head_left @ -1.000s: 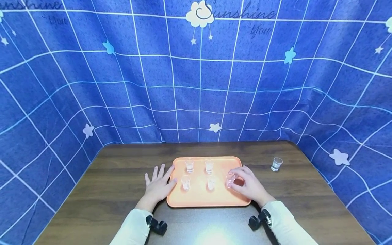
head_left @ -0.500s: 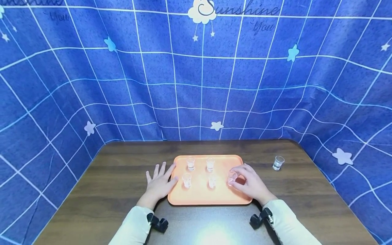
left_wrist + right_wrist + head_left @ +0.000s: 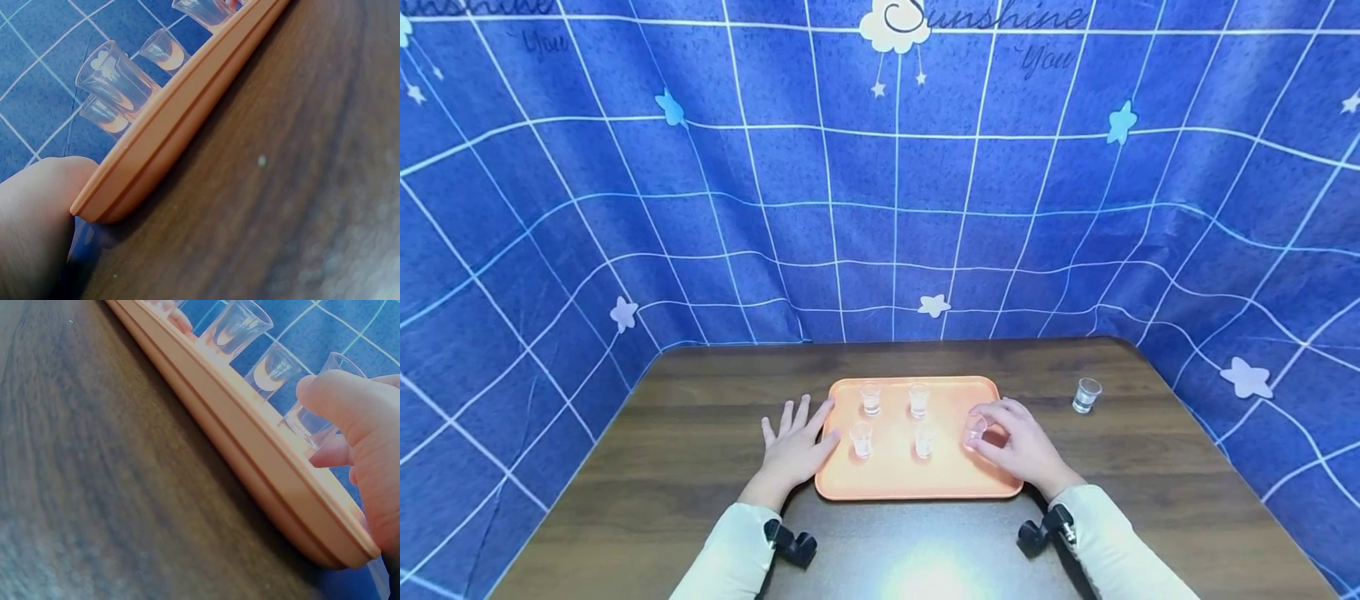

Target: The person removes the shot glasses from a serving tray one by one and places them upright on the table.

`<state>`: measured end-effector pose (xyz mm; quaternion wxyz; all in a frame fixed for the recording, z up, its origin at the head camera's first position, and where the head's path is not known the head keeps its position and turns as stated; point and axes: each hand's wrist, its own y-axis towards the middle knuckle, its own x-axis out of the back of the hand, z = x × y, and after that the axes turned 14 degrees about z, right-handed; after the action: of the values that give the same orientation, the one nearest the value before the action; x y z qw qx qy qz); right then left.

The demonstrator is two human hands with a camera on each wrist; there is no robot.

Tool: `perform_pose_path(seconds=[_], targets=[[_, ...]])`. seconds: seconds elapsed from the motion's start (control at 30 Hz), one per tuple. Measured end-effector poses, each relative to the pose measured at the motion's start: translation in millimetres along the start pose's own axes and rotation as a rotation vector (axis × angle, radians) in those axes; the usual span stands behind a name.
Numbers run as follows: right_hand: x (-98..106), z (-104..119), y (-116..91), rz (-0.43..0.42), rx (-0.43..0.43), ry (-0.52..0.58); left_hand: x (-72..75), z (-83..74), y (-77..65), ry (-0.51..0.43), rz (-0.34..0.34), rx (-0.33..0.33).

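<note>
In the head view an orange tray (image 3: pixel 887 483) lies on the table, with small clear shot glasses on it. My right hand (image 3: pixel 1026 446) reaches over the tray's right side and pinches a shot glass (image 3: pixel 974 428) between thumb and fingers. That held glass (image 3: pixel 300 425) stands upright inside the rim in the right wrist view. Two glasses are in the back row, left (image 3: pixel 870 398) and middle (image 3: pixel 918 400); two more in the front row, left (image 3: pixel 861 440) and middle (image 3: pixel 923 442). Fingers spread, my left hand (image 3: pixel 792 460) rests at the tray's left edge, thumb on the rim.
Another shot glass (image 3: pixel 1086 396) stands on the wooden table (image 3: pixel 700 433) to the right of the tray, beyond my right hand. A blue curtain (image 3: pixel 895 183) with white grid lines encloses the table at the back and both sides.
The head view has shifted slightly, moving the scene a little up and right. My right hand keeps hold of the glass at nearly the same spot; the left hand stays at the tray's edge.
</note>
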<state>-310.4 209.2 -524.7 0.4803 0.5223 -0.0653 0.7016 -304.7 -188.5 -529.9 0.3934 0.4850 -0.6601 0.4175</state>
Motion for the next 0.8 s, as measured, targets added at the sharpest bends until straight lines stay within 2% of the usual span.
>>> perform_pose_path(seconds=[0.2, 0.47, 0.8], targets=[[3.0, -0.9, 0.4, -0.005, -0.007, 0.007, 1.6, -2.3, -0.6, -0.008, -0.004, -0.004], [3.1, -6.4, 0.8, -0.075, 0.027, -0.022, 0.5, 0.0, -0.6, 0.005, -0.004, -0.002], [7.6, -18.9, 2.2, -0.132, -0.041, -0.019, 2.1, -2.1, -1.9, 0.005, -0.007, -0.001]])
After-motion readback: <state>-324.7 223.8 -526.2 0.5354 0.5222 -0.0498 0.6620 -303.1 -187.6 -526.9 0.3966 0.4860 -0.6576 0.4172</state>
